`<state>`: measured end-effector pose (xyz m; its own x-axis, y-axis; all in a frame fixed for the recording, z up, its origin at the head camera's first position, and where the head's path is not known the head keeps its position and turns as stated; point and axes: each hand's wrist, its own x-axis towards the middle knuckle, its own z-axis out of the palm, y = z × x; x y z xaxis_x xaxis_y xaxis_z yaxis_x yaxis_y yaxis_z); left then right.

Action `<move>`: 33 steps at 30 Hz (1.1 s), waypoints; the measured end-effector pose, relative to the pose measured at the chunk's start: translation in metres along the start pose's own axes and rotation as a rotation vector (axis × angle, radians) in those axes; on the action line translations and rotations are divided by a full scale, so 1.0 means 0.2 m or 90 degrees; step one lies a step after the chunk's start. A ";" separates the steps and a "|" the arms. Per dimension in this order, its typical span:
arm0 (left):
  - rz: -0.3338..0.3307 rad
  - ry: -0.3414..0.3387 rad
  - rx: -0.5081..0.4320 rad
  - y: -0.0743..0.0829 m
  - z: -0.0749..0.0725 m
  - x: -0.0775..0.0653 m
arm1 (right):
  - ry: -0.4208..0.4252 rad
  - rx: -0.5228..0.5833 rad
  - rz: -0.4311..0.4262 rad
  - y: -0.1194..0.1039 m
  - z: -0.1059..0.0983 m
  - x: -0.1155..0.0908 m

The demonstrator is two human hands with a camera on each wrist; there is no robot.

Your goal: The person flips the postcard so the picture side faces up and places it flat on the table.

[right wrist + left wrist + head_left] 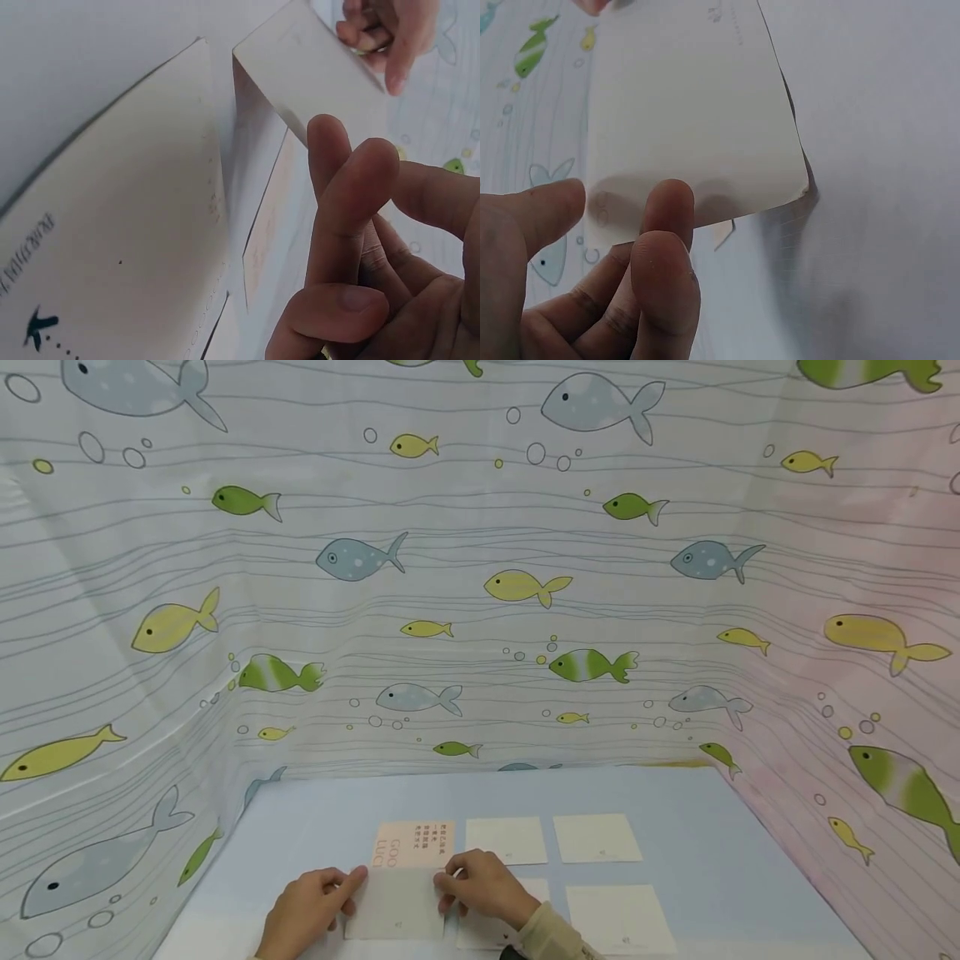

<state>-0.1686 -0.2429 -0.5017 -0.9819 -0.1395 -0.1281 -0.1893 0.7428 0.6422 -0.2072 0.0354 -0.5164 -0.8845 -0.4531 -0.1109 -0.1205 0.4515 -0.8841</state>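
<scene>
A plain off-white card (397, 902) with a small printed mark near its lower edge is tilted up off the table, both hands at its upper corners. My left hand (309, 910) holds its left side between thumb and fingers; the left wrist view shows the card (682, 112) beside the thumb and fingertips. At the right side, my right hand (487, 885) pinches the upper corner. Just behind it lies a peach card (416, 843) with "GOO", "LUC" and dark characters visible, its lower part covered by the held card.
Two white cards (506, 841) (597, 838) lie in the far row. Nearer are a partly covered white card (487, 935) under the right forearm and another white card (621, 918) to its right. Fish-printed sheeting (480, 660) surrounds the pale table (300, 818).
</scene>
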 end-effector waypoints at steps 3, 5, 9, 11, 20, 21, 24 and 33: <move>-0.007 0.004 0.000 0.00 0.01 0.01 | 0.005 -0.007 -0.003 0.00 0.00 0.00; -0.009 0.006 -0.002 0.00 0.01 0.01 | 0.011 -0.014 -0.009 -0.01 0.00 0.00; -0.011 0.011 -0.002 -0.01 0.02 0.02 | 0.020 -0.019 -0.026 -0.02 -0.01 -0.01; -0.012 0.011 -0.003 -0.01 0.02 0.02 | 0.022 -0.020 -0.033 -0.02 -0.02 -0.01; -0.016 0.011 -0.018 -0.03 0.01 0.03 | 0.038 -0.041 -0.056 -0.04 -0.02 -0.03; -0.016 0.012 -0.020 -0.02 0.01 0.03 | 0.038 -0.046 -0.058 -0.05 -0.02 -0.03; -0.017 0.014 -0.026 -0.01 0.00 0.02 | 0.042 -0.059 -0.063 -0.06 -0.02 -0.04; 0.027 0.003 -0.058 0.02 -0.03 -0.01 | 0.054 -0.096 -0.079 -0.09 -0.03 -0.08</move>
<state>-0.1671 -0.2441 -0.4942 -0.9889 -0.1132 -0.0958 -0.1475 0.6856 0.7129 -0.1932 0.0401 -0.4961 -0.8927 -0.4491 0.0383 -0.2909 0.5090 -0.8101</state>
